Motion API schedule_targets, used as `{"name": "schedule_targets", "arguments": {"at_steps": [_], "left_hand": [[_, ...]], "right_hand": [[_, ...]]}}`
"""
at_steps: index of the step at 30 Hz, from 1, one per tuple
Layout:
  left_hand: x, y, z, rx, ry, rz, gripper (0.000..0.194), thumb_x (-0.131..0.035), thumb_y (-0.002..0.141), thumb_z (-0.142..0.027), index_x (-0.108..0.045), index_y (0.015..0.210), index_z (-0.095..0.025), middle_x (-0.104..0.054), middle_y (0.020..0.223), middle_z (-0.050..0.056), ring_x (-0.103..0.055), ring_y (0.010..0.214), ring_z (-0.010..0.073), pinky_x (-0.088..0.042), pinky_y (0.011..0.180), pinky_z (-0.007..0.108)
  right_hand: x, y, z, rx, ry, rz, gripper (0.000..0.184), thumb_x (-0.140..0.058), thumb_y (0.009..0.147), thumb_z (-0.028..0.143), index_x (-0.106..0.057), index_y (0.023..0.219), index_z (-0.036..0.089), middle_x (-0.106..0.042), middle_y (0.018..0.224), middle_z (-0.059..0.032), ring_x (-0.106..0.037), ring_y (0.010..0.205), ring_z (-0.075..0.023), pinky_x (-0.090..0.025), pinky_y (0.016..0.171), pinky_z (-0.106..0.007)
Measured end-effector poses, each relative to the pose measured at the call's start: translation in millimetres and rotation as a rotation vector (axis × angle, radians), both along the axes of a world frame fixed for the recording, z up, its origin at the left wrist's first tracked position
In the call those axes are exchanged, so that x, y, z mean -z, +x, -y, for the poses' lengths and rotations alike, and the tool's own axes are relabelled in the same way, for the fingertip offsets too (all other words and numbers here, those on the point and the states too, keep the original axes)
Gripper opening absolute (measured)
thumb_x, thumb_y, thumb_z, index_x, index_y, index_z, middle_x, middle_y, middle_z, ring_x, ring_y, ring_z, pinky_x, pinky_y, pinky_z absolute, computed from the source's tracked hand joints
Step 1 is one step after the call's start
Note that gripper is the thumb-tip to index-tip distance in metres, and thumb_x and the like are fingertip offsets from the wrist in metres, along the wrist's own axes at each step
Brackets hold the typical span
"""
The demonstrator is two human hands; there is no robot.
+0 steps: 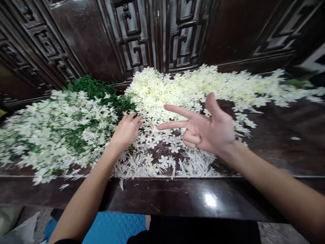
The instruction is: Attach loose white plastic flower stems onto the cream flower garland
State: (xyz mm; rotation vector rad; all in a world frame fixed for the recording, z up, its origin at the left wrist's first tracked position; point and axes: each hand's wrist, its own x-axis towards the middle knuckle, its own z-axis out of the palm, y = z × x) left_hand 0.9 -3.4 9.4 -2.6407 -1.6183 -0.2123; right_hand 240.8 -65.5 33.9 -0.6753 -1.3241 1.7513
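Palm toward me, my right hand (207, 130) hovers over the loose white petals, with thumb and two fingers stretched out and the other fingers curled in; nothing shows in its grasp. My left hand (127, 131) is lower, between the flower piles, back of the hand up. Its fingers are loosely bent and apart, and I see nothing held; the undersides are hidden. Left of it lies a bundle of white artificial flowers on green stems (76, 125). Beyond the hands spreads a heap of loose pale-yellow and white artificial blossoms (157, 89). Thin white stems (134, 166) lie nearest the front edge.
Everything lies on a dark, glossy wooden bench (279, 135) with a raised front edge (172, 193). Bare green stems (88, 86) rest at the back left. A carved lattice backrest (157, 34) rises behind. Below is a blue textured surface (116, 228).
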Motion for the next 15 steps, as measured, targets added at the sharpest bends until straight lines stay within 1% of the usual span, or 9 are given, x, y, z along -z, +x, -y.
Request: {"name": "schedule_targets", "arguments": {"at_steps": [3, 5, 8, 9, 10, 11, 12, 13, 15], "left_hand": [[-1.7, -2.5, -1.4, -0.082, -0.025, -0.024, 0.041, -0.035, 0.097, -0.029, -0.056, 0.13, -0.016, -0.055, 0.135, 0.016, -0.052, 0.12, 0.0404, -0.047, 0.094, 0.057], [-2.5, -6.4, -3.7, -0.124, -0.015, -0.025, 0.043, -0.034, 0.097, -0.033, -0.057, 0.128, -0.015, -0.059, 0.13, 0.017, -0.055, 0.115, 0.0436, -0.048, 0.088, 0.061], [-3.9, -11.5, -4.9, -0.175, -0.004, -0.076, 0.039, -0.036, 0.095, -0.031, -0.063, 0.117, -0.013, -0.066, 0.116, 0.02, -0.06, 0.102, 0.0449, -0.049, 0.079, 0.061], [-4.4, -12.3, -4.5, -0.19, 0.025, -0.093, 0.037, -0.038, 0.094, -0.029, -0.066, 0.111, -0.013, -0.067, 0.112, 0.02, -0.059, 0.103, 0.0449, -0.049, 0.079, 0.061], [-4.8, -12.5, -3.9, -0.192, 0.059, -0.112, 0.036, -0.038, 0.093, -0.027, -0.067, 0.109, -0.012, -0.067, 0.111, 0.021, -0.058, 0.104, 0.0444, -0.048, 0.081, 0.061], [-4.7, -12.3, -3.4, -0.187, 0.083, -0.125, 0.034, -0.04, 0.093, -0.026, -0.067, 0.108, -0.011, -0.067, 0.112, 0.021, -0.056, 0.105, 0.0436, -0.047, 0.082, 0.06], [-4.1, -11.8, -3.1, -0.181, 0.097, -0.125, 0.033, -0.042, 0.093, -0.025, -0.067, 0.109, -0.011, -0.065, 0.117, 0.021, -0.053, 0.109, 0.0434, -0.046, 0.085, 0.06], [-3.0, -11.3, -3.1, -0.156, 0.104, -0.12, 0.032, -0.043, 0.092, -0.024, -0.067, 0.11, -0.012, -0.062, 0.123, 0.019, -0.049, 0.114, 0.0433, -0.044, 0.087, 0.06], [0.5, -11.0, -4.2, -0.096, 0.064, -0.092, 0.03, -0.042, 0.093, -0.02, -0.066, 0.11, -0.014, -0.059, 0.13, 0.017, -0.045, 0.118, 0.0408, -0.041, 0.091, 0.06]], "right_hand": [[-3.4, 1.8, -0.3, 0.026, 0.027, 0.015, 0.081, -0.007, 0.089, 0.068, -0.035, 0.147, 0.019, -0.065, 0.123, -0.014, -0.018, 0.036, -0.0078, -0.021, 0.035, -0.027], [-3.3, 3.0, -3.0, 0.071, 0.044, 0.071, 0.081, -0.007, 0.089, 0.068, -0.039, 0.145, 0.018, -0.067, 0.12, -0.0123, -0.022, 0.036, -0.0075, -0.027, 0.038, -0.027], [4.0, 3.6, -7.8, 0.147, 0.152, 0.213, 0.081, -0.013, 0.09, 0.07, -0.054, 0.132, 0.015, -0.071, 0.109, -0.0129, -0.039, 0.041, -0.0088, -0.037, 0.042, -0.027], [8.0, 3.1, -8.6, 0.17, 0.223, 0.328, 0.074, -0.023, 0.09, 0.069, -0.06, 0.125, 0.015, -0.071, 0.105, -0.0126, -0.05, 0.048, -0.0112, -0.044, 0.048, -0.029], [12.6, 2.2, -8.8, 0.193, 0.323, 0.493, 0.065, -0.038, 0.088, 0.067, -0.065, 0.118, 0.016, -0.071, 0.106, -0.0123, -0.06, 0.063, -0.0158, -0.05, 0.057, -0.033], [17.3, 0.9, -8.4, 0.189, 0.446, 0.669, 0.058, -0.05, 0.085, 0.064, -0.066, 0.118, 0.019, -0.068, 0.116, -0.0122, -0.064, 0.09, -0.0224, -0.053, 0.075, -0.041], [22.0, -0.5, -7.6, 0.156, 0.563, 0.817, 0.059, -0.057, 0.081, 0.062, -0.064, 0.121, 0.02, -0.064, 0.123, -0.0123, -0.057, 0.112, -0.0291, -0.048, 0.09, -0.052], [26.5, -2.1, -6.4, 0.11, 0.65, 0.917, 0.059, -0.059, 0.082, 0.061, -0.064, 0.123, 0.02, -0.059, 0.131, -0.0125, -0.048, 0.125, -0.0342, -0.039, 0.099, -0.061], [34.3, -4.9, -4.3, 0.025, 0.709, 1.023, 0.053, -0.057, 0.086, 0.057, -0.064, 0.123, 0.02, -0.056, 0.135, -0.0122, -0.04, 0.132, -0.0368, -0.033, 0.104, -0.066]]}}
